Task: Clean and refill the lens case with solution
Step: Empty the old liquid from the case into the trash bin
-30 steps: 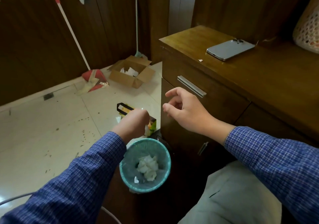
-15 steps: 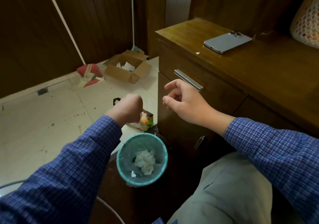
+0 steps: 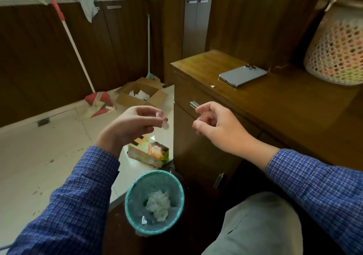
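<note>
My left hand (image 3: pixel 132 125) is raised above the floor, palm turned toward me, fingers curled around a small clear, pale lens case (image 3: pixel 162 120) that shows at the fingertips. My right hand (image 3: pixel 217 126) hovers a short way to the right of it, in front of the wooden cabinet, fingers loosely curled and apart with nothing visible in them. Below both hands stands a teal waste bin (image 3: pixel 131 193) holding crumpled white tissue (image 3: pixel 158 204). No solution bottle is in view.
A wooden cabinet (image 3: pixel 275 105) with a metal drawer handle (image 3: pixel 194 104) stands on the right, with a phone (image 3: pixel 242 75) and a mesh basket (image 3: pixel 337 50) on top. On the floor lie a colourful tissue box (image 3: pixel 149 152), an open cardboard box (image 3: pixel 141 95) and a red mop (image 3: pixel 98 99).
My left hand has lifted away from the bin and turned palm up, so the lens case now shows at its fingertips. My right hand stayed nearby. The view tilted upward.
</note>
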Action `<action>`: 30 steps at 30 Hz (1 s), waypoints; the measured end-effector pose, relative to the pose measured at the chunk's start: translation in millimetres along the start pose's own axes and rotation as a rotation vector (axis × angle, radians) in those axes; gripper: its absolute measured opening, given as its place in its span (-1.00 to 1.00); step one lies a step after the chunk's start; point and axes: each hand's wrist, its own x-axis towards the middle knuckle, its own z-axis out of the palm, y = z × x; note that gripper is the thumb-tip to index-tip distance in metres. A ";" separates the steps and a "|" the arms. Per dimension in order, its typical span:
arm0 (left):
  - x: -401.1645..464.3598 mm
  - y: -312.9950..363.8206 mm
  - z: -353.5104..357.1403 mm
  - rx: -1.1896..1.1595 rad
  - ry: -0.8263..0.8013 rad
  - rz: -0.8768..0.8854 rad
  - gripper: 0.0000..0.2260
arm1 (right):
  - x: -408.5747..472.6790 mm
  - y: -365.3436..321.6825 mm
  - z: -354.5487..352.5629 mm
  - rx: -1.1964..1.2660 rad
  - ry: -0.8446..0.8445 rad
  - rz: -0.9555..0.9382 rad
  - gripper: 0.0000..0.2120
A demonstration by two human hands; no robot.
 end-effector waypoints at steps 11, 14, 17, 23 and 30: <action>24.5 62.4 158.4 -0.426 -0.277 0.367 -0.83 | -49.5 -46.5 -118.2 0.039 0.247 -0.064 -0.49; 32.2 70.9 220.9 -0.373 -0.390 0.393 -0.79 | -81.6 -38.6 -160.6 -0.018 0.338 -0.070 -0.50; 36.7 70.8 283.6 -0.281 -0.431 0.409 -0.77 | -118.3 -20.2 -198.3 -0.054 0.442 -0.041 -0.55; 49.2 67.0 390.7 -0.033 -0.509 0.367 -0.67 | -194.5 25.9 -265.2 -0.107 0.611 0.061 -0.55; 75.5 75.7 494.6 0.496 -0.666 0.440 -0.60 | -269.5 83.6 -341.6 -0.199 0.617 0.249 -0.52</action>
